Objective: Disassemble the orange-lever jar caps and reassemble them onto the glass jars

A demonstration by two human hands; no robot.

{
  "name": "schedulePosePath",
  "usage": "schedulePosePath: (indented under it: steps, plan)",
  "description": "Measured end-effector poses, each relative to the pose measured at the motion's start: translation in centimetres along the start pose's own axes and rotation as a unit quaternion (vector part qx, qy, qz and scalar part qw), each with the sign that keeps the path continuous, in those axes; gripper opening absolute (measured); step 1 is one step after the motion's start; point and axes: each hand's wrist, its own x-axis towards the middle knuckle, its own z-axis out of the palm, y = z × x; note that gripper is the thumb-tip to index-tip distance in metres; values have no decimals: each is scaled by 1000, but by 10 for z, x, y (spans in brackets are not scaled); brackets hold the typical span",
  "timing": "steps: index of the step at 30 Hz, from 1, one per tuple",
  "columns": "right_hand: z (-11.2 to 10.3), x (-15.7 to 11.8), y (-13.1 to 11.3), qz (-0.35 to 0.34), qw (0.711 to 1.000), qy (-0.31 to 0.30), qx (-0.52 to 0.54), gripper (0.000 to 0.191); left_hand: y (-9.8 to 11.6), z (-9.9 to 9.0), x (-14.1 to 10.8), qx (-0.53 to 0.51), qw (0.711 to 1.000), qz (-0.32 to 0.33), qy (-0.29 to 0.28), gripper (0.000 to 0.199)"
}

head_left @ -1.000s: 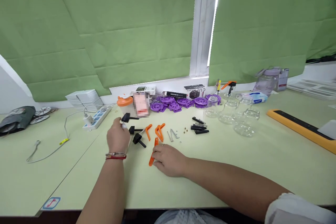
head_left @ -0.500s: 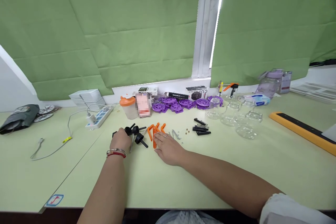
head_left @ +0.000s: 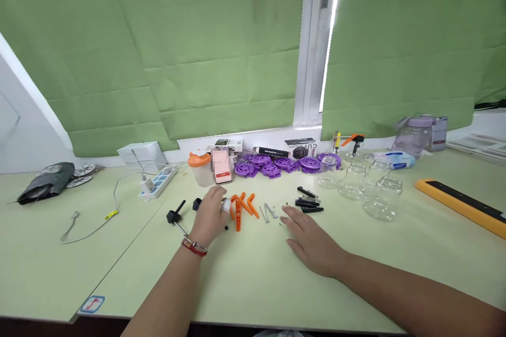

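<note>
My left hand (head_left: 211, 216) reaches over the black pump heads, its fingers apart; something white shows at one fingertip. Partly hidden under it is one black piece (head_left: 196, 204). Left of the wrist lies another black pump head (head_left: 174, 216) with a metal tube. Just right of that hand are several orange levers (head_left: 237, 215). My right hand (head_left: 314, 239) rests low over the table with spread fingers, nothing in it. Its fingertips are by a tiny brass-coloured part (head_left: 286, 204). Metal screws (head_left: 267, 214) lie between the hands. Beyond the right fingers are black tubes (head_left: 308, 204) and springs (head_left: 314, 197).
Clear glass jars (head_left: 381, 200) stand at right, with a yellow-and-black bar (head_left: 458, 202) beyond. Purple plastic wheels (head_left: 272, 168), a phone (head_left: 222, 166) and an orange-lidded cup (head_left: 201, 171) line the back. A power strip (head_left: 160, 183) with a cable is at left.
My left hand has moved right, uncovering a black pump head. My right hand has left the orange levers and shifted right, past the screws. The view has tilted slightly.
</note>
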Motion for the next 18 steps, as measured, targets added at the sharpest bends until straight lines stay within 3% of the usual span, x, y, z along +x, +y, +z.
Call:
schedulePosePath:
  steps: [2,5,8,12,18]
  plan:
    - [-4,-14,13,-3,999,31,-29,40,14,-4,-11,-63,987,85,-120,34]
    - [-10,-33,30,14,996,59,-63,36,25,-11,-35,-133,929,193,-287,44]
    - [-16,-46,40,42,994,69,-75,34,23,-12,-59,-141,879,231,-393,60]
    - [-23,-54,43,53,997,36,-47,33,15,-8,-73,-67,866,257,-424,72]
    - [-26,-55,43,10,996,-76,49,44,13,-4,-70,-58,861,277,-422,75]
